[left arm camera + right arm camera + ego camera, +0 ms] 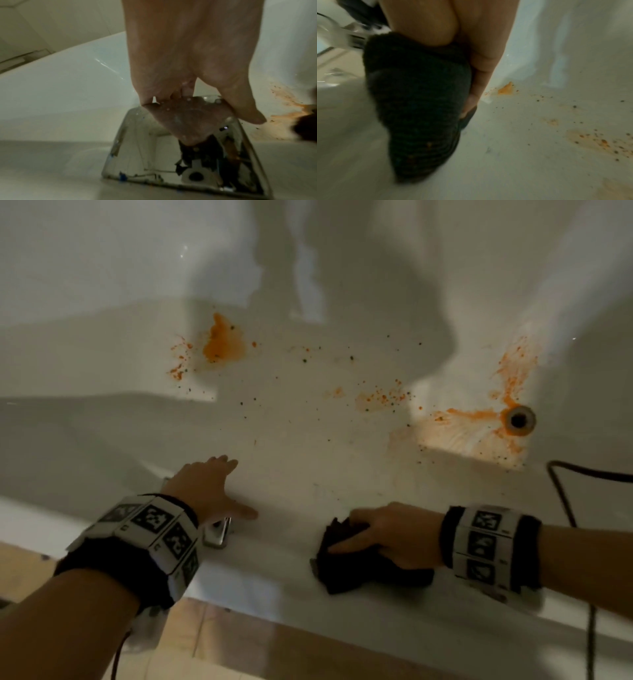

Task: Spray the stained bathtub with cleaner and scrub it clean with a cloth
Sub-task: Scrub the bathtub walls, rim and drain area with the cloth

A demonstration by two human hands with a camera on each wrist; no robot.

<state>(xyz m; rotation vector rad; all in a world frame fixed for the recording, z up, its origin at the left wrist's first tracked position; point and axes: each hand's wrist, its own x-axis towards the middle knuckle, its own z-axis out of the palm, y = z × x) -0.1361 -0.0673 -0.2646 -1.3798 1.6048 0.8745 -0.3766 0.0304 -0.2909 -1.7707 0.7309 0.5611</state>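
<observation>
The white bathtub [308, 446] carries orange stains: a large blot [222, 342] at the far left, speckles [380, 398] in the middle and streaks [479, 419] around the drain [520, 419]. My left hand [212, 487] lies flat on the near rim with fingers straight, over a chrome fitting [217, 534]; the left wrist view shows the hand [188, 54] touching that mirrored plate [137, 155]. My right hand [383, 537] grips a dark bunched cloth [346, 559] pressed on the rim. The right wrist view shows fingers [479, 75] curled round the cloth [419, 101], with stains [505, 90] beyond. No spray bottle is in view.
A dark cable [561, 491] loops over the rim at the right and hangs down the tub's outer side. Tan floor tiles [239, 642] lie below the rim. The tub's far wall [102, 268] rises behind the stains, partly in shadow.
</observation>
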